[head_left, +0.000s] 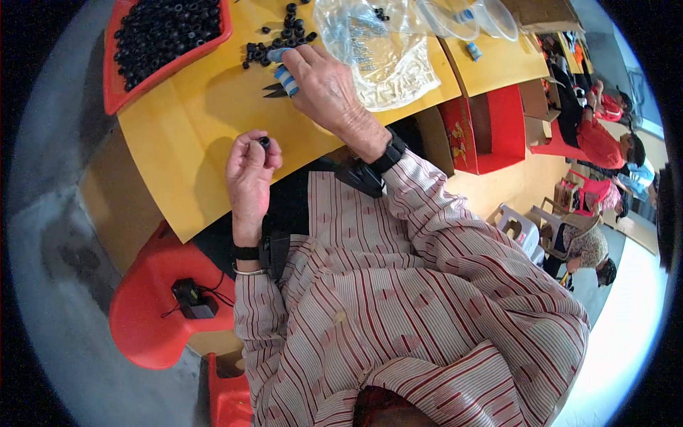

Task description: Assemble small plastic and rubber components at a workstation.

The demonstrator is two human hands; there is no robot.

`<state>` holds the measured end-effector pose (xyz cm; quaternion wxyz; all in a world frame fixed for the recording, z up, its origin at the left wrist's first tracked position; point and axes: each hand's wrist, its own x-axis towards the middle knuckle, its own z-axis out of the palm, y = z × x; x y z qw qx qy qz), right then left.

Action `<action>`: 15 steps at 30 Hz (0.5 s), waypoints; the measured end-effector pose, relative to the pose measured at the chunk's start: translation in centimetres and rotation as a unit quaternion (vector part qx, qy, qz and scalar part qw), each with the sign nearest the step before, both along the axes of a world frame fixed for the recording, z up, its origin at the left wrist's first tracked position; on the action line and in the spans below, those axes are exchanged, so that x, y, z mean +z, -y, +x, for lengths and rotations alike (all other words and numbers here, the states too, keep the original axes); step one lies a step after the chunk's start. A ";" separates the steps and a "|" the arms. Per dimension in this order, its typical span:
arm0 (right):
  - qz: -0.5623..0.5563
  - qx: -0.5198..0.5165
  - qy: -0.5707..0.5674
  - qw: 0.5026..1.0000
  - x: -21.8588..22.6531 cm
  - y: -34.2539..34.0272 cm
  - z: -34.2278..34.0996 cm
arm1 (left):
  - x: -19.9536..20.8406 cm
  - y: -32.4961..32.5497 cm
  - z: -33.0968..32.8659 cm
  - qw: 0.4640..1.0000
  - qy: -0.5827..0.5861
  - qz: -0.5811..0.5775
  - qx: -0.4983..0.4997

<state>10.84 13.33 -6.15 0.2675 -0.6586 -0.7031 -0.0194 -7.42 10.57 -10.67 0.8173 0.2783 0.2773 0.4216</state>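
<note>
left grip pinched, right grip curled farther forward

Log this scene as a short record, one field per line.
Left hand: pinching a small black part
Right hand: at dark pointed blades; grip partly hidden
Surface: yellow table
Red tray: heaped with black pieces
Loose pieces: black, beyond the right hand
Plastic bag: clear, right of the right hand
</note>
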 end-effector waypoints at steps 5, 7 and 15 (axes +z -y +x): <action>0.096 -0.073 -0.003 0.993 1.3 2.1 4.3 | -0.1 0.0 0.4 0.999 -0.023 -0.013 0.025; 0.053 -0.137 -0.029 0.989 0.6 3.2 7.8 | -0.4 -0.2 0.4 1.000 -0.015 -0.001 0.010; -0.031 -0.088 -0.086 0.992 -1.5 5.7 11.8 | -1.0 -0.1 0.6 0.999 -0.028 0.012 0.019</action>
